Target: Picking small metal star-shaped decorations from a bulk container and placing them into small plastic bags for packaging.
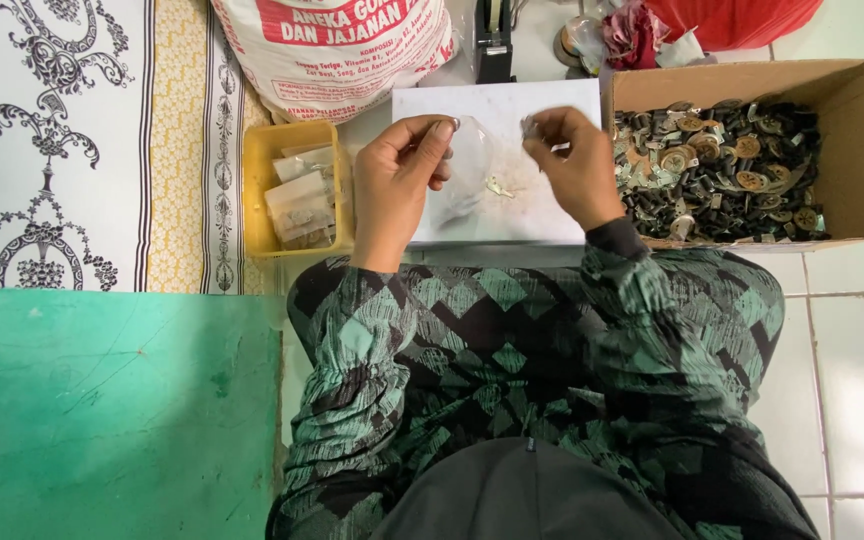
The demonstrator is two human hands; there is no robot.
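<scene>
A small clear bag [474, 165] is held open between the two hands, above a white board [497, 215]. The left hand [397, 185] is pinched on the bag's left edge, the right hand [572, 165] on its right edge, with something small and grey nipped in the fingertips; what it is cannot be told. A small metal piece [499, 187] is seen low in the bag. Just left of the left hand stands a yellow tray [264, 160] of filled bags. Right of the right hand lies a cardboard box [857, 140] heaped with dark and brass-coloured parts [722, 170]. Far from the hands, a printed sack [337, 45] leans behind the tray.
</scene>
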